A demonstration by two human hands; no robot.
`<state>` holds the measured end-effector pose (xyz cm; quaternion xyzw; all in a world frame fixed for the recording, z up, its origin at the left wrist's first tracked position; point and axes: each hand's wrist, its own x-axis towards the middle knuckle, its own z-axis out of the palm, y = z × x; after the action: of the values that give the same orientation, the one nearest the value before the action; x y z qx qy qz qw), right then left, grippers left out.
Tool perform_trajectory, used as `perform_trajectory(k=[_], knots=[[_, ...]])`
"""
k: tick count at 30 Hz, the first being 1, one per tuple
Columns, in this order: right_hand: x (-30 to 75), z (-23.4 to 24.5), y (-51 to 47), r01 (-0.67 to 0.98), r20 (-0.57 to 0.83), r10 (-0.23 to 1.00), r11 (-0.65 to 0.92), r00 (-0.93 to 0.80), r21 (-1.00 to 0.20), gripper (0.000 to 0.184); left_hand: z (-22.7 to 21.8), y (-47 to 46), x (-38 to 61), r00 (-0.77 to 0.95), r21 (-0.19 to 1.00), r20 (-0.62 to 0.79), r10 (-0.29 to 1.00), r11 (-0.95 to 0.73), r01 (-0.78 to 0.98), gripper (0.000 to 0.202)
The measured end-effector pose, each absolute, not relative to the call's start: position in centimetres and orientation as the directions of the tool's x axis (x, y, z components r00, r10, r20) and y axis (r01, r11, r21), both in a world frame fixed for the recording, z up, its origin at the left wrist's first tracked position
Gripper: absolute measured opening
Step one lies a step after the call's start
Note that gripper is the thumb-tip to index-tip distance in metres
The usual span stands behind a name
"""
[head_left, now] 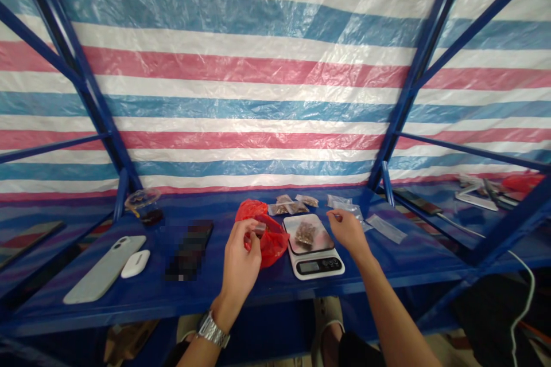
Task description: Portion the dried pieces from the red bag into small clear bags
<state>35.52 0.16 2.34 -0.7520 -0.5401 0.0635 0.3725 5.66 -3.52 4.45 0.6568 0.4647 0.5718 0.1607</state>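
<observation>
Right now the left hand [239, 258] pinches a small packet [259, 230] above a red plastic bag [275, 246], center frame. The right hand [348, 233] is narrowed, fingertips [332, 217] together, just right of a digital kitchen scale [316, 266]; whether they hold anything, I can't tell. A brown-filled clear bag [307, 234] sits on the scale, all on a blue steel shelf [267, 292].

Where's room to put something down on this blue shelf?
Right of the kitchen scale, in front of the clear plastic sleeve, the blue shelf is bare. Behind the blurred dark object, beside the clear cup, is another patch. Crowded: the red bag and small packets behind the scale.
</observation>
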Motion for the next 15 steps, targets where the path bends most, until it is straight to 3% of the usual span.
perform_trajectory(k=[15], knots=[[34.0,1.8,-0.2,0.766,0.214,0.907,-0.159,0.363,-0.623,0.038,4.1,-3.8,6.2,-0.038,0.752,0.581,0.813,-0.518,0.408,0.022]])
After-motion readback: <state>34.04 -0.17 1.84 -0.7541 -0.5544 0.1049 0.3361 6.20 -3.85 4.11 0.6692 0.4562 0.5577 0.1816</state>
